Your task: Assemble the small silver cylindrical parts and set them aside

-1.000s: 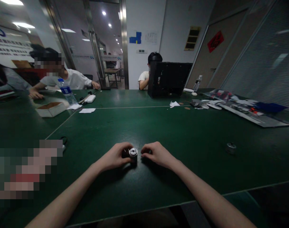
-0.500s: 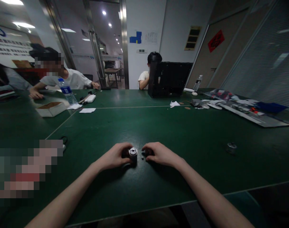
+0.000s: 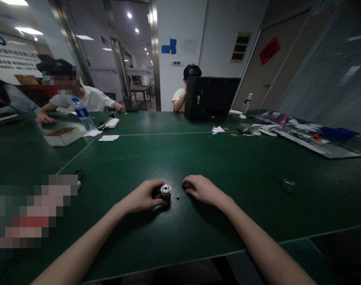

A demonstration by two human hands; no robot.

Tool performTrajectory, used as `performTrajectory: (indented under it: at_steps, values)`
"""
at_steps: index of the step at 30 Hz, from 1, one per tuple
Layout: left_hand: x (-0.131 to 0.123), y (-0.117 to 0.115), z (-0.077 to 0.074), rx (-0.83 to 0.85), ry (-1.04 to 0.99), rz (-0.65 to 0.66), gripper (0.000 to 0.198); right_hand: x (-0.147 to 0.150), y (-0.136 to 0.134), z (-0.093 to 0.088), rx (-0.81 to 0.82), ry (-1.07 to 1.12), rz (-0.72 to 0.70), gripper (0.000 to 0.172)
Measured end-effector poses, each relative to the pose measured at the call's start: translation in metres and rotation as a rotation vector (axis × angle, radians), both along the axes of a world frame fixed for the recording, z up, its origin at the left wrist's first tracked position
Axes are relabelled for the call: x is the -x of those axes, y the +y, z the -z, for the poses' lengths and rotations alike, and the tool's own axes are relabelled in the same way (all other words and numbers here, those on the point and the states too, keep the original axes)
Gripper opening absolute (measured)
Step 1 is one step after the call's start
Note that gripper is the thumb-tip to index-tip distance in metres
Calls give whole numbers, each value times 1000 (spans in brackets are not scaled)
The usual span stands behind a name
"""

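Note:
My left hand [image 3: 147, 194] is wrapped round the side of an upright silver metal cylinder [image 3: 166, 193], which stands on the green table. The cylinder's top has a ring and a dark-holed centre. A tiny metal ring-like part [image 3: 177, 197] lies on the table just to the right of the cylinder. Right of that small part hovers my right hand [image 3: 201, 188], fingers curled and a little apart from the thumb. Nothing shows between them, though the palm side is hidden. Farther right, a second short metal cylinder [image 3: 288, 184] stands alone.
An open cardboard box [image 3: 63, 137], a water bottle [image 3: 84, 114] and a white paper [image 3: 109, 138] lie at the far left. A black case [image 3: 214, 99] stands at the back. Cluttered bags and a board [image 3: 331, 148] cover the far right. Two people sit across the table.
My right hand has drawn back slightly up and right, away from the tiny part, its fingers and thumb closer together. The left hand keeps hold of the cylinder.

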State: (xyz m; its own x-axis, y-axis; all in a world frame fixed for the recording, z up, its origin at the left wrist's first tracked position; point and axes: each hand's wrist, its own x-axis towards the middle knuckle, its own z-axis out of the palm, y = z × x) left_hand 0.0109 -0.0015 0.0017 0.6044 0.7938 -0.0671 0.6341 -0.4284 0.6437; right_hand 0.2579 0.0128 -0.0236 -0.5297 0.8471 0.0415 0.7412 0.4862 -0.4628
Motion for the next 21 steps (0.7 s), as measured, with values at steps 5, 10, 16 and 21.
performTrajectory:
  at_steps: [5, 10, 16, 21]
  values:
    - [0, 0, 1, 8, -14, -17, 32, 0, 0, 1, 3, -8, 2, 20]
    - [1, 2, 5, 89, -46, -29, 33, 1, -1, -3, 15, -11, 7, 21]
    - [3, 4, 4, 158, -85, -73, 38, 1, -2, -3, -6, -19, 1, 21]
    - [5, 5, 3, 146, -60, -129, 44, 1, -1, -3, 3, -16, -5, 20]
